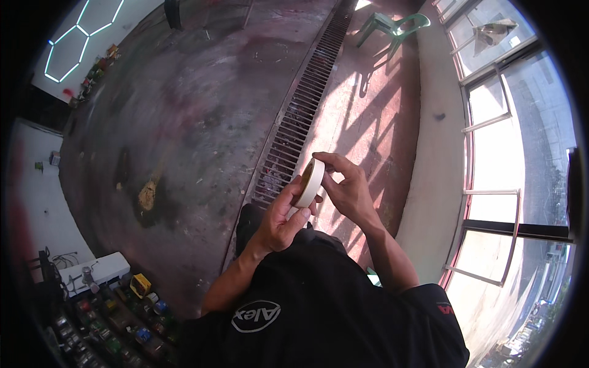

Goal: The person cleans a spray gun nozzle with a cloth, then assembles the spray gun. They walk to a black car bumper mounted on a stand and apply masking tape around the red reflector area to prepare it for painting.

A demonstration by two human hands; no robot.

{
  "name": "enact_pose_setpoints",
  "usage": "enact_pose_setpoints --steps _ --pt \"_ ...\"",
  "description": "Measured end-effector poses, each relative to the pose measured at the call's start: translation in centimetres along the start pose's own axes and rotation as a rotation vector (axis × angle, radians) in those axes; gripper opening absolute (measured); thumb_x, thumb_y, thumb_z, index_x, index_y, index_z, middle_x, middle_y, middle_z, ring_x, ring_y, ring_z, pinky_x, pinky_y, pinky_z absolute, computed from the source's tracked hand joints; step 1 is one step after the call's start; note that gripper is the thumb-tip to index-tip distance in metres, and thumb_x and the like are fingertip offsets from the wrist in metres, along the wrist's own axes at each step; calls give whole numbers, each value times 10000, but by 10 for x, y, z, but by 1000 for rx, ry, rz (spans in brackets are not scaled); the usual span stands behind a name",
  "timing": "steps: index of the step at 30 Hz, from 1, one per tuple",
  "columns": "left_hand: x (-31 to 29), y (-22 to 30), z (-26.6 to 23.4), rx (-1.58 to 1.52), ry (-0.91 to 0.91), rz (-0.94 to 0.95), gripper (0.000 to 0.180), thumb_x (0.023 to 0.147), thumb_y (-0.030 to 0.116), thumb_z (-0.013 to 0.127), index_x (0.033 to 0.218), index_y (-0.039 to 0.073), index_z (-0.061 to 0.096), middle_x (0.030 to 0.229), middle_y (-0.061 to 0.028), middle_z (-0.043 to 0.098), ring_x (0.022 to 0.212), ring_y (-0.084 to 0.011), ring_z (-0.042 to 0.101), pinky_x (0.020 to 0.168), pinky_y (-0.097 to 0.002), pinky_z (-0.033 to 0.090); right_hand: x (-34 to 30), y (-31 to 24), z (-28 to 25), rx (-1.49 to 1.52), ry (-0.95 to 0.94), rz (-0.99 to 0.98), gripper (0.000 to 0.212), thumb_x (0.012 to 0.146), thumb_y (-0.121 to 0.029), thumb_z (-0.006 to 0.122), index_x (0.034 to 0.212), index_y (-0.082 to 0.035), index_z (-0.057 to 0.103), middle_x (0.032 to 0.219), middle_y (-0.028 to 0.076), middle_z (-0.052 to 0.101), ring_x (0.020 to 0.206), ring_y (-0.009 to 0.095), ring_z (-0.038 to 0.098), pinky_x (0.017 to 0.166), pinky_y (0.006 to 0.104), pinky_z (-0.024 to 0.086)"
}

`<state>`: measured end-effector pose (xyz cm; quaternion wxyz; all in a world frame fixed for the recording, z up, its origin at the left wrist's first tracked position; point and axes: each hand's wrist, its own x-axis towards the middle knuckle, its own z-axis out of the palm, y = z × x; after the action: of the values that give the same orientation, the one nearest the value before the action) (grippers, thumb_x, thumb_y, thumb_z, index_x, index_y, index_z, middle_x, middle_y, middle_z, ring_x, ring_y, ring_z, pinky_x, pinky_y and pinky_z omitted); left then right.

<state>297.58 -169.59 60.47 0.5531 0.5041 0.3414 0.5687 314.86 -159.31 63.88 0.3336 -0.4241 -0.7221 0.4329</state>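
A roll of pale masking tape (315, 183) is held up in front of my body, tilted, its brown inner ring facing left. My left hand (283, 216) grips its lower part, with the thumb on the near side and the fingers curled around the far side and into the ring. From the right, my right hand (349, 187) is bent over the upper edge. Its index fingertip rests on top of the roll and its thumb lies against the outer face. Whether a loose tape end is pinched there is too small to tell.
A metal floor grate (296, 126) runs away beyond my hands. A green plastic chair (394, 27) stands far right, near a low wall and windows (491, 190). Lower left, several cans and jars (110, 325) crowd beside a white box-like unit (101, 273).
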Motion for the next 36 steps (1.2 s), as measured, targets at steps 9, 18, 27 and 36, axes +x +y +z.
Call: enact_pose_setpoints --steps 9,18,27,36 --pt "122 1 -144 -107 95 49 382 1015 40 521 1388 -18 464 1062 -84 623 1139 -176 626 1137 -395 421 200 4 68 -290 42 -486 318 872 43 752 1183 -13 726 1157 148 737 1025 313 728 890 393 593" --pt "241 67 -322 -17 35 154 427 962 21 511 1385 -13 463 1119 -106 627 1018 -149 620 1100 -375 443 400 -51 158 -212 34 -398 343 875 10 765 1210 -30 704 1118 166 729 989 340 724 848 412 594" --pt "323 93 -453 -27 194 175 362 994 48 512 1347 -13 465 1013 -81 624 1028 -155 608 1278 -471 235 563 -82 234 -94 -4 -482 388 843 25 781 1216 -20 687 1178 155 704 996 301 715 844 389 593" --pt "429 113 -600 292 264 322 378 993 56 532 1360 -23 481 1104 -136 670 1114 -200 649 1291 -501 215 739 -88 291 112 -144 -490 285 903 -40 811 1175 -33 728 1139 133 734 981 231 728 865 346 578"
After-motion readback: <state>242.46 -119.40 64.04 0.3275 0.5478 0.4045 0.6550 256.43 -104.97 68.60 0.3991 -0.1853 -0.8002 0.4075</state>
